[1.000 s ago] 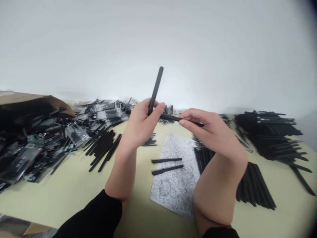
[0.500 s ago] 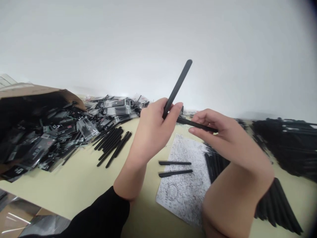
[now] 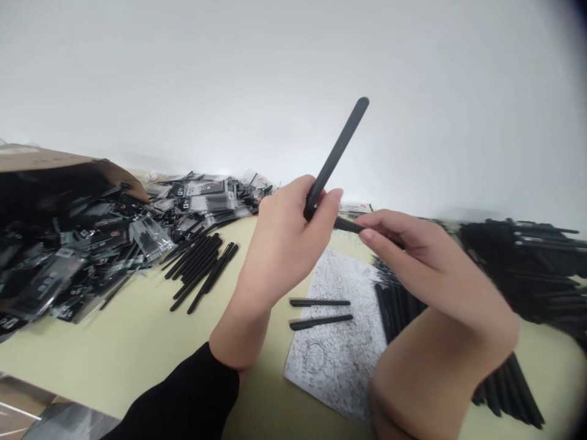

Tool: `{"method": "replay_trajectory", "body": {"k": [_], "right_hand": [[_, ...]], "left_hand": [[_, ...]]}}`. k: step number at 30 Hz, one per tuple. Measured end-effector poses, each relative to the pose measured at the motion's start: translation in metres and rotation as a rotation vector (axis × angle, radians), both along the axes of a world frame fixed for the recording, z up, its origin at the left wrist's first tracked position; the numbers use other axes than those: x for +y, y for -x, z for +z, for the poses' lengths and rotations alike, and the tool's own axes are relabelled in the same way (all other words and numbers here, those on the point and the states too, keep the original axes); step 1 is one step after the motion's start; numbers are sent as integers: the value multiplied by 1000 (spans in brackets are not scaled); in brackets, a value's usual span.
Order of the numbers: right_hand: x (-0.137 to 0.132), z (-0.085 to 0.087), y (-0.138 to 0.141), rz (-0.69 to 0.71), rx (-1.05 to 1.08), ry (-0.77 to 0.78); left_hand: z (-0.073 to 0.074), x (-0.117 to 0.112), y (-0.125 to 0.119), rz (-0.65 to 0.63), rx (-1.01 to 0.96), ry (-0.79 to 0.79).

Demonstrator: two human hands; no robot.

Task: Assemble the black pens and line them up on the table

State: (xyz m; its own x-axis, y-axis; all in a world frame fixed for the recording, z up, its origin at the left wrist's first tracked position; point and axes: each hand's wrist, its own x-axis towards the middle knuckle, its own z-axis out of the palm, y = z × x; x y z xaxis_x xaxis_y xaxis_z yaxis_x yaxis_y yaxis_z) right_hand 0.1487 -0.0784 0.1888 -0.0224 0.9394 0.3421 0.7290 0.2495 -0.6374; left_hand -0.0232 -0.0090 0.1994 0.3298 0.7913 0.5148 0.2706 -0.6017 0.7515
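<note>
My left hand [image 3: 287,241] is closed round the lower end of a long black pen barrel [image 3: 338,153] that points up and to the right. My right hand [image 3: 413,256] pinches a second thin black pen part [image 3: 347,226], held nearly level with its tip close to the left hand's fingers. Below the hands lies a scribbled white paper sheet [image 3: 337,348] with two short black pen pieces [image 3: 320,311] on its left edge.
A pale yellow table [image 3: 137,330] carries a row of black pens [image 3: 202,269], a heap of packaged pens [image 3: 92,244] spilling from a cardboard box [image 3: 41,162] at left, and big piles of black pens [image 3: 532,263] at right and under my right forearm.
The barrel in my left hand has tilted further to the right. My right hand has brought its pen part closer to the left hand. The view has shifted slightly.
</note>
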Motion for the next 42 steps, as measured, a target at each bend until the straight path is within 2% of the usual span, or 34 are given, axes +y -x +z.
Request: {"method": "replay_trajectory", "body": {"k": [4, 16, 23, 33, 42], "right_hand": [[-2, 0, 1, -5, 32, -36], [-5, 7, 2, -27, -52, -57], [-7, 5, 2, -18, 23, -23], [-4, 10, 4, 22, -32, -2], [-7, 7, 4, 16, 18, -7]], "left_hand": [[2, -1, 1, -18, -10, 18], [4, -6, 4, -56, -5, 36], [5, -7, 3, -77, 21, 28], [7, -7, 2, -84, 40, 10], [8, -7, 4, -98, 35, 16]]}}
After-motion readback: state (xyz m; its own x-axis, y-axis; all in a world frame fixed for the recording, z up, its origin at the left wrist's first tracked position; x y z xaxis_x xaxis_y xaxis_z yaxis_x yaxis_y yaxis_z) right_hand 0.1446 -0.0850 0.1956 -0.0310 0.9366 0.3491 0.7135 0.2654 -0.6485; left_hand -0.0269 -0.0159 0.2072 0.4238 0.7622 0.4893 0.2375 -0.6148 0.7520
